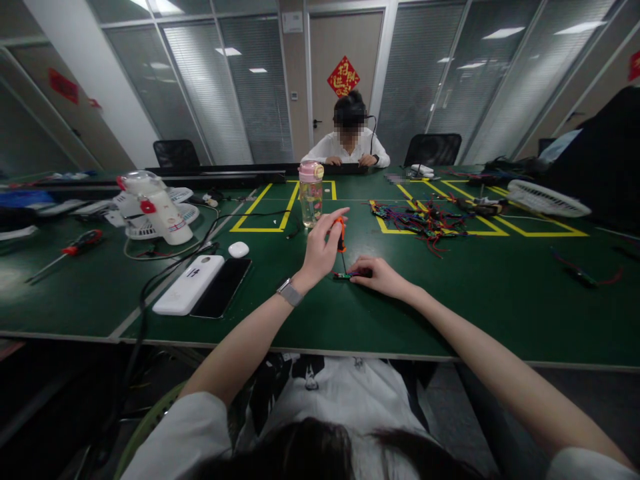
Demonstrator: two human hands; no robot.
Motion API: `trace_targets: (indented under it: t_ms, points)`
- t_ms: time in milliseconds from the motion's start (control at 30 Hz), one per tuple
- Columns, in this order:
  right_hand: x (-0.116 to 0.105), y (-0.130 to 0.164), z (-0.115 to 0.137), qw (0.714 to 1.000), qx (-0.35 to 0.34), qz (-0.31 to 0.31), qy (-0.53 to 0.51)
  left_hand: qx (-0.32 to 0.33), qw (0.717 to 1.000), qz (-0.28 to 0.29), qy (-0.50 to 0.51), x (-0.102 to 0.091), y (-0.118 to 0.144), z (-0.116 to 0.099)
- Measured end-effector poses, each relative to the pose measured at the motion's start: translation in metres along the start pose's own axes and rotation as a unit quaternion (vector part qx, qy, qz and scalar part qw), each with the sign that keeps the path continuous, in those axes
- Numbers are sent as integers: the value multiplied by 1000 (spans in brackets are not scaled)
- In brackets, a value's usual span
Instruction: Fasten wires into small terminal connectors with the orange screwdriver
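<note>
On the surface: green table (500, 293), wires well beyond.
Left grip (323, 248): closed around upright screwdriver (341, 235).
Right grip (381, 275): fingers pinning small circuit board (344, 275).
Progress: tip on board; screw work seemingly unfinished.

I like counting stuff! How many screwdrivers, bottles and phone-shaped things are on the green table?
Screwdrivers: 2, one in the left hand at, one lying at
Bottles: 1
Phone-shaped things: 2, white and black
Total: 5

Both arms reach far out in front, bare below short white sleeves. The left hand (320, 250) is lifted, with its fingers curled in a pinch and a watch on its wrist. The right hand (383, 275) lies low and flat, fingers pointing left.
</note>
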State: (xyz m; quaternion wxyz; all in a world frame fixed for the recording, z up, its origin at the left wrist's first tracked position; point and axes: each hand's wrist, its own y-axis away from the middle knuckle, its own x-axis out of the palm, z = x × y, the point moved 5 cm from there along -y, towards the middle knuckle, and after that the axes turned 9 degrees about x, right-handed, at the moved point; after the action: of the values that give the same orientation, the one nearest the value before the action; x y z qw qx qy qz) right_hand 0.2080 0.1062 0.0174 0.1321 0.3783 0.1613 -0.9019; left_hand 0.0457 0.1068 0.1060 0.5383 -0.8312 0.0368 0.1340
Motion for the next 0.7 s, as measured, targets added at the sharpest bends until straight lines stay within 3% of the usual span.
trace_targets:
  t_ms: [133,333,533,700]
  points:
    - [0,0,-1,1000,-5,-1,-3,-6,1000,-3,28,1,0,-1]
    - [-1,0,0,1000,-6,-4,2,30,998,-30,-35,-4,-2,-6]
    - [-1,0,0,1000,-8,-5,2,19,1000,6,-1,-1,-1,-5]
    - [0,0,0,1000,-5,-3,0,14,999,0,30,-1,0,-5]
